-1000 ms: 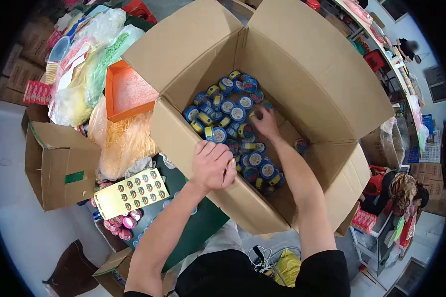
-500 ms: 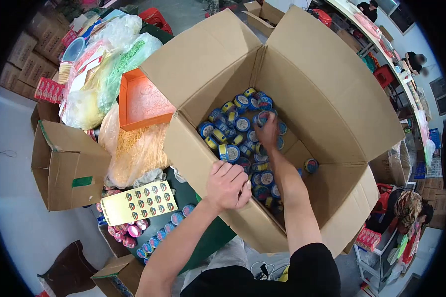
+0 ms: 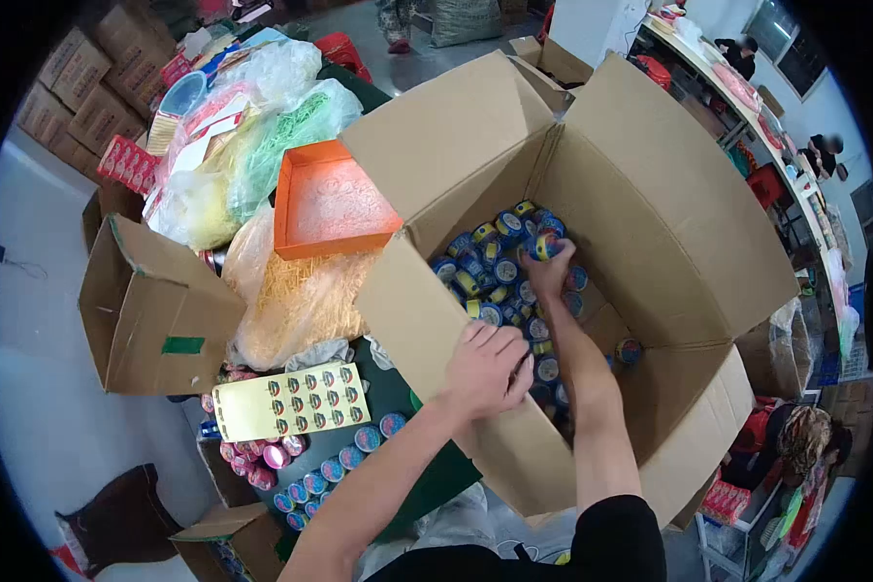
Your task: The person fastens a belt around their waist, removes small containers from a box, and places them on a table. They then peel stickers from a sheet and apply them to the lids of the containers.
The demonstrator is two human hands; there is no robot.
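Note:
A large open cardboard box [image 3: 650, 252] stands before me, with a heap of small round blue-and-yellow tubs [image 3: 506, 225] inside, mostly toward its left side. My left hand [image 3: 490, 369] is closed over the near left edge of the box, with its fingers curled around the cardboard. Deep inside, my right hand [image 3: 550, 274] grips one blue-and-yellow tub at the top of the heap. A single tub [image 3: 630, 350] lies apart on the box floor to the right of my forearm.
To the left, a yellow sticker sheet [image 3: 291, 401] lies near rows of blue-topped tubs [image 3: 333, 469] on a dark green table. Behind are an orange tray [image 3: 335, 199], bags of shredded paper [image 3: 306, 301] and an open carton [image 3: 155, 310]. People sit along a far bench [image 3: 737, 107].
The view has shifted, so the scene sits further right and lower. My right hand has turned, showing the tub in its fingers more clearly. The left hand keeps its hold.

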